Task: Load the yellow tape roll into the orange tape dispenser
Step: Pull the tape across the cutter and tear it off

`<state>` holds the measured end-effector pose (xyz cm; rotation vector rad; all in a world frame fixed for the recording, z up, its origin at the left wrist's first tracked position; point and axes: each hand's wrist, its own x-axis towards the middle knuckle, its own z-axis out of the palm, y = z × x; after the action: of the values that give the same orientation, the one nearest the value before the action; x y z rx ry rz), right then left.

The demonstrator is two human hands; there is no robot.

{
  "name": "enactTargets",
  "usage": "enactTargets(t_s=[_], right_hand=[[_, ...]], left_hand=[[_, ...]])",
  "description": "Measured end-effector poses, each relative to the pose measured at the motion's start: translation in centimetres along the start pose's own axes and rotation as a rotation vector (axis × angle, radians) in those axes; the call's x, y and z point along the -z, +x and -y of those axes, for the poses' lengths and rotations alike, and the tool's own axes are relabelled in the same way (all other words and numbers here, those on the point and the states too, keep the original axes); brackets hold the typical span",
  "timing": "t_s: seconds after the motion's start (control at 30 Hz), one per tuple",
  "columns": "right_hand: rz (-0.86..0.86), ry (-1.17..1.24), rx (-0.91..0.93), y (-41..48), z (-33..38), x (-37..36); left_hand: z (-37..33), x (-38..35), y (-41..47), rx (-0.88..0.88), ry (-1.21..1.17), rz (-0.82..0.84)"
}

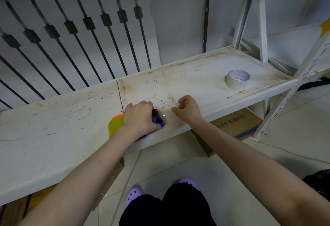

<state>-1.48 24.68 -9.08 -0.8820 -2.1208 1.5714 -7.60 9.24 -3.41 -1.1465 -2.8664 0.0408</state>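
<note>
Scuffed white metal shelf [196,75]: left hand [141,118] clamps the orange-and-blue tape dispenser [116,124], yellow roll loaded; right hand [188,108] fingers pinch clear tape; white roll [237,79] at two o'clock.

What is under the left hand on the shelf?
Under the left hand: the tape dispenser, its yellow tape roll showing at the left. The hand covers its middle.

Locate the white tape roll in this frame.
In the head view, the white tape roll lies flat on the white shelf toward its right end, near the front edge, well clear of the right hand.
</note>
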Motion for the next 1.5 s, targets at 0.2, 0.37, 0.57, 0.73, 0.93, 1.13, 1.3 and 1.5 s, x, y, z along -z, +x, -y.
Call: enactTargets(t_s=[0.2, 0.37, 0.57, 0.73, 0.93, 1.13, 1.3, 1.5], right_hand=[[-0.074, 0.1, 0.194, -2.3, 4.7, 2.1], [-0.097, -0.054, 0.477, -4.6, 8.5, 2.2], [-0.108, -0.127, 0.583, -5.7, 10.3, 2.1], [-0.117, -0.136, 0.603, -5.7, 10.7, 1.9], [-0.001, 0.057, 0.367, -3.9, 9.6, 2.2], [0.103, 0.244, 0.189, -2.9, 8.4, 1.7], [0.149, 0.338, 0.112, -2.6, 7.5, 0.2], [0.207, 0.49, 0.064, -3.4, 6.2, -2.6]], left_hand=[[0.6, 0.5, -1.9, 0.077, -0.218, -0.142], [0.5, 0.4, -3.2, 0.124, -0.316, -0.29], [0.1, 0.2, -4.4, 0.177, -0.382, -0.427], [-0.1, 0.1, -4.7, 0.194, -0.432, -0.466], [0.0, 0.0, -5.4, 0.186, -0.576, -0.508], [0.2, 0.0, -5.6, 0.191, -0.668, -0.499], [0.8, 0.1, -5.9, 0.202, -0.741, -0.51], [1.9, 0.3, -6.2, 0.192, -0.831, -0.519]])
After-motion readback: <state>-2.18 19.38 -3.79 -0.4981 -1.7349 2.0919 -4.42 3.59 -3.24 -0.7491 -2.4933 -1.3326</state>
